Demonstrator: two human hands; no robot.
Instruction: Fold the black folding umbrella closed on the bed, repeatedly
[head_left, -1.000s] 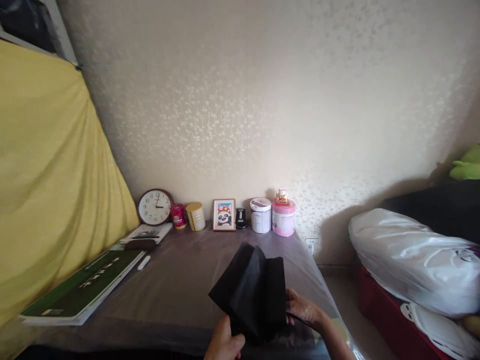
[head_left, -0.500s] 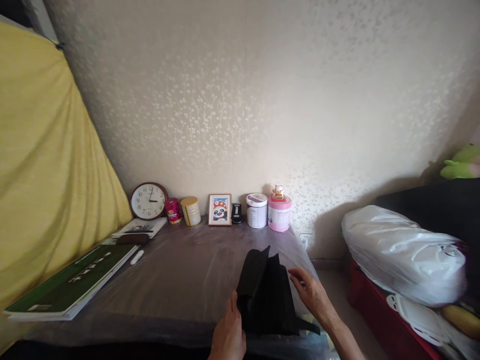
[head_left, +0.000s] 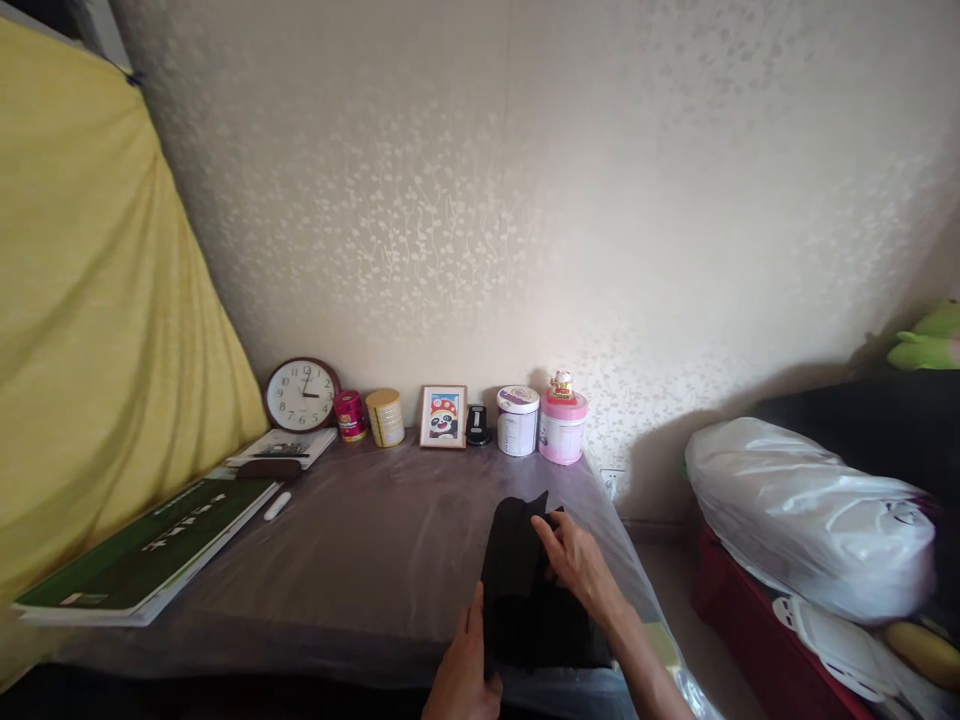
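Note:
A black, soft-looking item with flaps (head_left: pixel 517 570), bag-like in shape, stands at the near right part of the table; its exact kind I cannot make out. My left hand (head_left: pixel 469 665) grips its left side low down, thumb up along the edge. My right hand (head_left: pixel 576 565) is closed on a flap at its upper right, and some of the fingers are hidden behind the black material.
Along the wall stand a clock (head_left: pixel 302 394), a pink tin (head_left: pixel 349 416), a yellow tin (head_left: pixel 385 418), a framed panda picture (head_left: pixel 443 417) and two round tubs (head_left: pixel 517 422). Green books (head_left: pixel 150 550) lie left. A white plastic bag (head_left: pixel 810 510) sits beyond the table's right edge.
My right hand has moved left and up from beside the black item onto its flap. The flaps have come closer together, and the strap at lower right no longer shows. My left hand keeps its hold.

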